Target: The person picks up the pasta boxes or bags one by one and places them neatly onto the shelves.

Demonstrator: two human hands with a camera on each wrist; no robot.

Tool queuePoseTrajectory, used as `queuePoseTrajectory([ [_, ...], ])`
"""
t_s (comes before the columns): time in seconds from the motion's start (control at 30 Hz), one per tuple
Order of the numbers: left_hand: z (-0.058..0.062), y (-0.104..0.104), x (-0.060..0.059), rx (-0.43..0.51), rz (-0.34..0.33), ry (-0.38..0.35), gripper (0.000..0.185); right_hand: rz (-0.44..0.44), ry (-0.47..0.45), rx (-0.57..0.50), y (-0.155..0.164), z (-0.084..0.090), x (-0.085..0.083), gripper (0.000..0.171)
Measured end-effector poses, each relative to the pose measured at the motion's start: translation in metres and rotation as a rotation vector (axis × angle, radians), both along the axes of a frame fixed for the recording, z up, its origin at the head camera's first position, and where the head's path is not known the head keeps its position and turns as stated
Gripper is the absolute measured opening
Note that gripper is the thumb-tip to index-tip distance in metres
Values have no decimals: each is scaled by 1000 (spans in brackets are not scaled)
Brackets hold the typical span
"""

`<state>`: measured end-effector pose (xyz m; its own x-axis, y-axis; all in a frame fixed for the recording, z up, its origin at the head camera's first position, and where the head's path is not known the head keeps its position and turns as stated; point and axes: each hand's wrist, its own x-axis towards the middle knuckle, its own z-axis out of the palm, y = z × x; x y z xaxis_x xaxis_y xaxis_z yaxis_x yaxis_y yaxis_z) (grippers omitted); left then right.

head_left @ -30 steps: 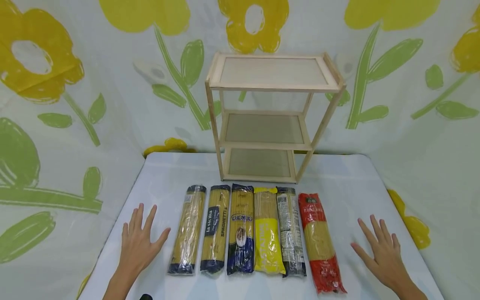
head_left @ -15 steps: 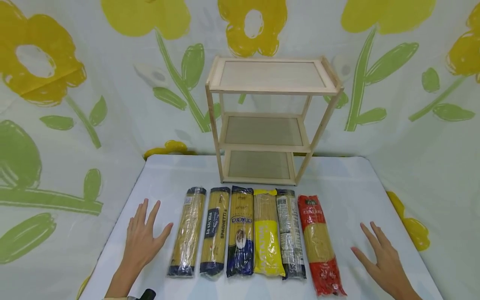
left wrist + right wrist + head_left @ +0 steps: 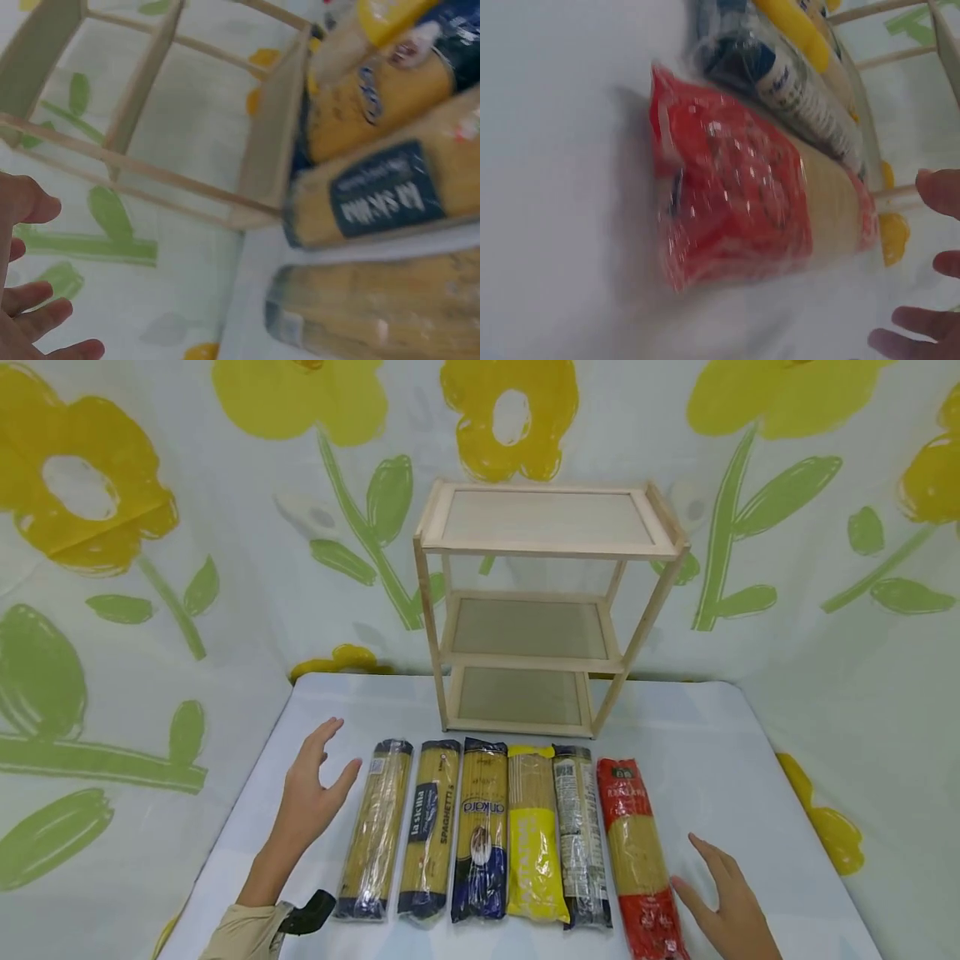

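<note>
Several packs of spaghetti lie side by side on the table. My left hand (image 3: 313, 792), thumb spread from the fingers, hovers left of the leftmost clear spaghetti pack (image 3: 377, 831) and holds nothing. My right hand (image 3: 726, 897) holds nothing either; its thumb is close to the right side of the red spaghetti pack (image 3: 639, 847). Between those two lie the la sicilia pack (image 3: 430, 827), the blue ankara pack (image 3: 480, 831), the yellow pack (image 3: 536, 835) and a dark-ended pack with printed text (image 3: 581, 835). In the right wrist view the red pack (image 3: 742, 180) fills the middle.
Behind the packs stands a wooden rack (image 3: 531, 664) with three shelves. The white table (image 3: 712, 735) reaches the flower-patterned cloth (image 3: 585, 410) at the back and sides. A black strap piece (image 3: 309, 913) sits at my left wrist.
My left hand has moved forward and right, turning sideways by the leftmost pack. My right hand has moved left and nearer the body, close to the red pack. The packs lie as before.
</note>
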<state>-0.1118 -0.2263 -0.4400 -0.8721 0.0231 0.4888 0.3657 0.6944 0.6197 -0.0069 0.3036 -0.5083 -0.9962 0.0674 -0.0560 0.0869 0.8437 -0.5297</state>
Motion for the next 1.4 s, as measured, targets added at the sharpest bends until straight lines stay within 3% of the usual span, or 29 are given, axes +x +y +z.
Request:
queuePoseTrajectory([
  [0.13,17,10,-17,88,-45,-8,62,-44,-142,-4,-15,0,0,88],
  [0.23,27,19,-31,146,-69,-23,59,-72,-197,6,-26,-3,0,96],
  [0.37,37,35,-49,223,-118,-23,55,-89,-197,27,-38,-10,3,100],
  [0.6,68,68,-64,335,-185,-37,51,-180,-207,55,-56,-29,5,107],
  [0.9,75,87,-99,413,-227,-35,48,-293,-65,175,-76,-54,1,91],
  [1.03,82,94,-115,449,-244,-38,47,-336,-34,182,-82,-61,0,90],
  [1.1,87,97,-122,456,-251,-34,45,-351,-39,178,-83,-62,-1,91],
  [1.23,92,102,-136,486,-326,-11,41,-357,-9,188,-84,-60,-2,91],
  [1.4,89,107,-143,529,-368,24,40,-373,-12,186,-81,-56,-2,86],
])
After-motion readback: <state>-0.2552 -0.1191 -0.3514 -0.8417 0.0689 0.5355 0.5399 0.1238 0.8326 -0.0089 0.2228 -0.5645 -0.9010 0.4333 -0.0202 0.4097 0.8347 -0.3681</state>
